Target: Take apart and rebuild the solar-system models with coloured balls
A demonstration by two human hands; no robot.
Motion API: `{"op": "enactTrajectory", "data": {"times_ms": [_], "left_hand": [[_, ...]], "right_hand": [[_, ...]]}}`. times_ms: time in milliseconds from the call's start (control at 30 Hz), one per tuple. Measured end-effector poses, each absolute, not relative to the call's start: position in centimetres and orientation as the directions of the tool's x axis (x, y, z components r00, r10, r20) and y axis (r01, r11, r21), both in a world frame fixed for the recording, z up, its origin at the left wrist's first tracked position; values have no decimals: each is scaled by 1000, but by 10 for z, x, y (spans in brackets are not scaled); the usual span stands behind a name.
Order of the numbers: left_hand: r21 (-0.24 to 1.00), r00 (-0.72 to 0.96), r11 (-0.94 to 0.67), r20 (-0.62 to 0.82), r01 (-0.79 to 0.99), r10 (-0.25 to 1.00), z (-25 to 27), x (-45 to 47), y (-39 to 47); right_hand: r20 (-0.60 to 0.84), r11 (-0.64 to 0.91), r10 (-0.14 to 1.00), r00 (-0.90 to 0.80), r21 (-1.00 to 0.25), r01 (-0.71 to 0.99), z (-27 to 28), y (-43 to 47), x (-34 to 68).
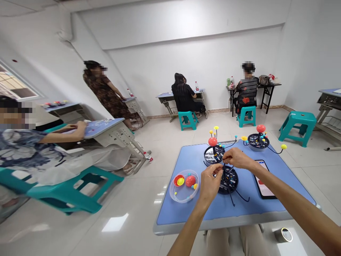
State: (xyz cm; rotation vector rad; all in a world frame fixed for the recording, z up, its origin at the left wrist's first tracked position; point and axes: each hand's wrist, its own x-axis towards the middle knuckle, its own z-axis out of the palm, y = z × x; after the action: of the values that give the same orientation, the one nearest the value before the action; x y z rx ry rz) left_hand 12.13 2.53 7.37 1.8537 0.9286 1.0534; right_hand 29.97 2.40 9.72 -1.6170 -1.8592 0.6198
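Observation:
On the blue desk [183, 209] stands a round black base [229, 183] of a solar system model, printed with small planets. Thin black curved rods [241, 196] spread from its middle, with no balls visible on them. My left hand [210, 179] is closed in a pinch at the top of the rods, on the base's left side. Just above and to the right, my right hand [237, 158] pinches a black rod between thumb and fingers. The fingers partly hide where the rods join. Left of my left hand, a clear plastic bowl [170, 190] holds red half-shells and small coloured balls.
Two models with red balls, one behind my hands [212, 141] and one at the far right corner [261, 128], stand on the desk. A phone [266, 188] lies under my right forearm. A metal can [283, 235] is on the floor. Several people sit or stand at other desks.

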Motion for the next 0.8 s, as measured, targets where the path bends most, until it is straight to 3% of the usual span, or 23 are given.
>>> {"op": "enactTrajectory", "data": {"times_ms": [133, 400, 800], "left_hand": [[861, 397, -404, 269, 310, 878, 73, 127, 24], [712, 373, -470, 305, 522, 876, 71, 138, 14], [694, 360, -430, 257, 578, 897, 66, 141, 14]], "right_hand": [[110, 130, 991, -76, -666, 734, 97, 25, 299], [72, 60, 997, -23, -563, 824, 103, 21, 293], [39, 72, 997, -61, -500, 863, 110, 20, 289]]}}
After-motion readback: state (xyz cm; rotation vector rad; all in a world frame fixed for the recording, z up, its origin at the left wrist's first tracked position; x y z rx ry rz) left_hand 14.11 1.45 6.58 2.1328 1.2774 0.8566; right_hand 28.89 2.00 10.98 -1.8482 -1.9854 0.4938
